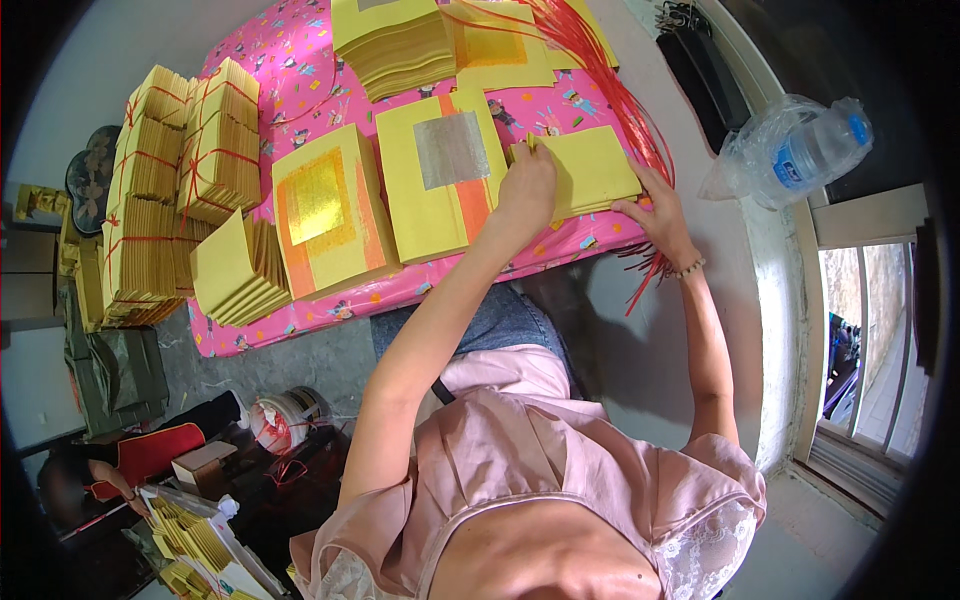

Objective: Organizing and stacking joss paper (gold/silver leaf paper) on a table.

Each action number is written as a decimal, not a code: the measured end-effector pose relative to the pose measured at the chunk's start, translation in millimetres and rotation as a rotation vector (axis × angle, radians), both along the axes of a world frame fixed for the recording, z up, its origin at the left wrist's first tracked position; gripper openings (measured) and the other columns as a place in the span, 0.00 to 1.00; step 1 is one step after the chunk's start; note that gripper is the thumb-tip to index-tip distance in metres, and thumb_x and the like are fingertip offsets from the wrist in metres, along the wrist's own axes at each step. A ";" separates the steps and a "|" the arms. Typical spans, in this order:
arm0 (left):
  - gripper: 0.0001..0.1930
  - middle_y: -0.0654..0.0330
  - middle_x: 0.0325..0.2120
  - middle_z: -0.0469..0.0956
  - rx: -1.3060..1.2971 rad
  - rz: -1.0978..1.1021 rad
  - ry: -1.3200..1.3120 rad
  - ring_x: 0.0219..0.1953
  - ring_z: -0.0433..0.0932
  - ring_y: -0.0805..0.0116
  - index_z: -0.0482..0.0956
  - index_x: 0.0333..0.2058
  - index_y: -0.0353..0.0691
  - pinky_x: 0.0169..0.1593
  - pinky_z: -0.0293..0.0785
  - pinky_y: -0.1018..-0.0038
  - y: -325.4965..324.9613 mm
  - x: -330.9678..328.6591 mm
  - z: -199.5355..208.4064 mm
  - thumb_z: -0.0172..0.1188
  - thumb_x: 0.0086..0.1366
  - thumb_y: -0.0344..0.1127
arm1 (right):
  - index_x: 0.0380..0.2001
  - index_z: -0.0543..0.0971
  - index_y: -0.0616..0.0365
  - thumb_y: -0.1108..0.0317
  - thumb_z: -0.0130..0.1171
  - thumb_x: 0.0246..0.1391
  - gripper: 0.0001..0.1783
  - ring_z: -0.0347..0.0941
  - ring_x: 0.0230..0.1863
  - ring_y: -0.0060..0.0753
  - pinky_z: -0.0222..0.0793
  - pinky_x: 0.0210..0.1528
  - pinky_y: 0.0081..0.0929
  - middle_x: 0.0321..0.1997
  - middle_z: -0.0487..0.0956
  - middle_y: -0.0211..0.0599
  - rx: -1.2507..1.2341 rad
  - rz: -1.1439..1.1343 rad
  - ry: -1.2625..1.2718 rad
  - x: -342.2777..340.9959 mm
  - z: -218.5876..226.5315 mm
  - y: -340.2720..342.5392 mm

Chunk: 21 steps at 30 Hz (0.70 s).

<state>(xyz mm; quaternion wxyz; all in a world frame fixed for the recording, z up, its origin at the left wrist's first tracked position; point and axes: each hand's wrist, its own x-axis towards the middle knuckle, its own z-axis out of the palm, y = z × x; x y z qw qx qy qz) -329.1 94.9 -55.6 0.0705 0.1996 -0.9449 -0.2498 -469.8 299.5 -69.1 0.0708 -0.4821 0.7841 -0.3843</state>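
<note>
A folded stack of yellow joss paper lies near the table's right front edge. My left hand is closed at its left end, fingertips pinching the upper left edge. My right hand grips the right end, with the thumb on the near corner and the fingers along the side. Just left of my left hand lies a flat stack with a silver foil square and an orange stripe. Beside that is another stack with a gold foil square. Red ribbon strands run down past my right hand.
Folded yellow bundles tied with red string stand at the left of the pink patterned table. More yellow stacks lie at the back. A wrapped plastic bottle is at right. Another person's hand shows lower left near paper.
</note>
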 end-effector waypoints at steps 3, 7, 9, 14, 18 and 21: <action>0.28 0.31 0.47 0.68 -0.015 -0.013 -0.014 0.44 0.78 0.35 0.66 0.53 0.23 0.47 0.80 0.56 -0.9 -1.5 -0.1 0.65 0.55 0.25 | 0.63 0.69 0.63 0.67 0.70 0.52 0.36 0.76 0.50 0.36 0.71 0.54 0.29 0.50 0.77 0.46 -0.039 -0.005 -0.029 -0.9 -12.1 3.0; 0.27 0.31 0.48 0.67 -0.080 -0.053 -0.034 0.44 0.78 0.35 0.67 0.52 0.23 0.47 0.80 0.56 -2.2 -1.3 1.4 0.65 0.55 0.26 | 0.62 0.71 0.63 0.68 0.70 0.52 0.34 0.77 0.48 0.35 0.72 0.52 0.28 0.49 0.78 0.45 -0.066 -0.027 -0.072 -0.8 -16.4 5.3; 0.26 0.30 0.48 0.67 -0.089 -0.062 -0.040 0.44 0.78 0.35 0.68 0.51 0.23 0.47 0.80 0.56 -2.5 -1.3 2.3 0.66 0.55 0.26 | 0.61 0.72 0.63 0.69 0.70 0.51 0.33 0.78 0.48 0.34 0.73 0.52 0.28 0.49 0.79 0.45 -0.049 -0.042 0.017 -0.9 -17.0 6.1; 0.25 0.30 0.48 0.68 -0.053 -0.054 -0.040 0.43 0.78 0.35 0.68 0.50 0.23 0.46 0.80 0.56 -3.1 -4.2 -0.2 0.65 0.55 0.26 | 0.60 0.73 0.63 0.69 0.70 0.51 0.33 0.78 0.49 0.34 0.73 0.53 0.28 0.51 0.79 0.44 -0.048 -0.074 -0.046 2.2 -17.1 8.0; 0.24 0.32 0.46 0.69 -0.040 -0.015 -0.012 0.42 0.79 0.36 0.68 0.50 0.23 0.46 0.80 0.55 -2.2 -2.8 -3.3 0.63 0.55 0.25 | 0.60 0.71 0.63 0.66 0.73 0.47 0.37 0.74 0.58 0.43 0.70 0.58 0.34 0.56 0.76 0.48 -0.042 -0.036 0.014 3.4 -6.7 3.7; 0.23 0.32 0.45 0.69 -0.048 -0.013 0.010 0.41 0.79 0.36 0.68 0.49 0.23 0.45 0.81 0.55 -1.5 -1.2 -4.9 0.62 0.55 0.24 | 0.63 0.68 0.61 0.62 0.69 0.52 0.37 0.67 0.64 0.51 0.64 0.64 0.40 0.64 0.70 0.50 -0.090 -0.070 0.292 13.2 8.7 -6.8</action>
